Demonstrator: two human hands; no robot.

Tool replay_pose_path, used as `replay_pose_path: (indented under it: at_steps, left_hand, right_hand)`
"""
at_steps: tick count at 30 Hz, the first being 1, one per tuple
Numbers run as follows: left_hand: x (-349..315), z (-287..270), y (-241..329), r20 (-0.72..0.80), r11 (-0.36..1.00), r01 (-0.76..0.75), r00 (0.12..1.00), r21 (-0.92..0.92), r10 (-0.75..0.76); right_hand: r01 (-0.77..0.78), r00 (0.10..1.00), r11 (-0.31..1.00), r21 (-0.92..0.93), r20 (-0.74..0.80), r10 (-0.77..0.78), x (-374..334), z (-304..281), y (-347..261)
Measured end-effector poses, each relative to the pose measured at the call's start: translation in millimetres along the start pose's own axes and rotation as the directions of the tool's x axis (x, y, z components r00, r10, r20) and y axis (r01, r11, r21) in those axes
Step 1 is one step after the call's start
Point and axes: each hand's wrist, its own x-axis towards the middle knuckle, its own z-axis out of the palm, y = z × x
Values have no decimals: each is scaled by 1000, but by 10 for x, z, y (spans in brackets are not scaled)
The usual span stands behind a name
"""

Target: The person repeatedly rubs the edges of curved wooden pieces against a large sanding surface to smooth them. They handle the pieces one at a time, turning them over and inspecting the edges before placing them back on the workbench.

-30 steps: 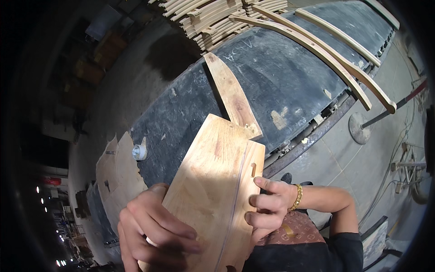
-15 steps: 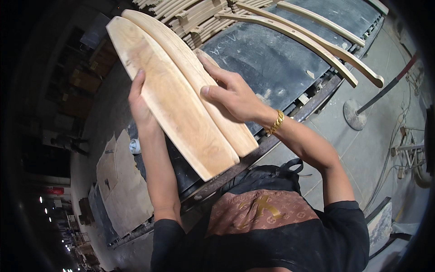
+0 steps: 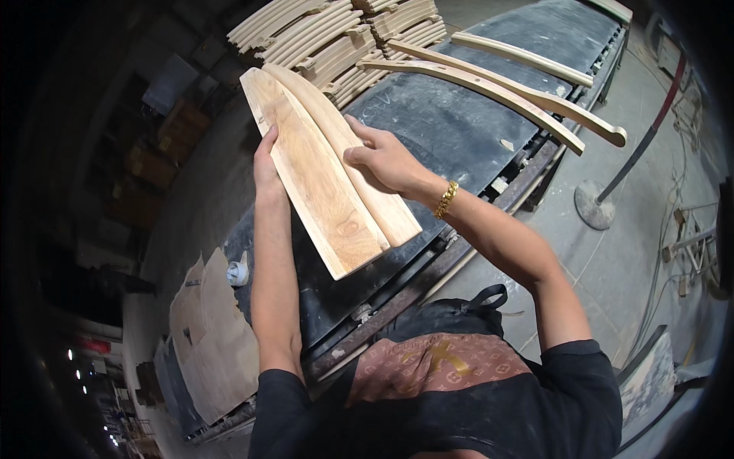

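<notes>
Two pale, tapered wooden boards lie side by side between my hands, tilted above the dark work table (image 3: 436, 115). My left hand (image 3: 267, 164) grips the outer edge of the left board (image 3: 321, 183), its thumb on the upper face. The right board (image 3: 359, 164) is held by my right hand (image 3: 386, 161), thumb on top and fingers over the far edge. A gold chain bracelet circles my right wrist. The undersides of the boards and most of my left fingers are hidden.
Stacked curved wooden pieces (image 3: 329, 38) stand at the table's far left. Several long curved slats (image 3: 489, 88) lie across its right part. Brown cardboard (image 3: 214, 336) and a white roll (image 3: 238, 272) sit at the left. A pole on a round base (image 3: 595, 205) stands right.
Both boards have moved away from my body and slightly right, carried by both hands. More of the stack and the table's front edge now shows.
</notes>
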Motion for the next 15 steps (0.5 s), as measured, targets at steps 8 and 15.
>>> replay_pose_path:
  at_steps: [8,15]
  left_hand:
    - [-104,49,-51,-64,999,5,998,35,-3]
    - [-241,67,-110,-15,1000,0,1000,-31,0]
  right_hand:
    - [12,999,999,30,-38,-10,-99,62,82]
    - [31,1000,1000,-1,-2,-31,-223,85,54]
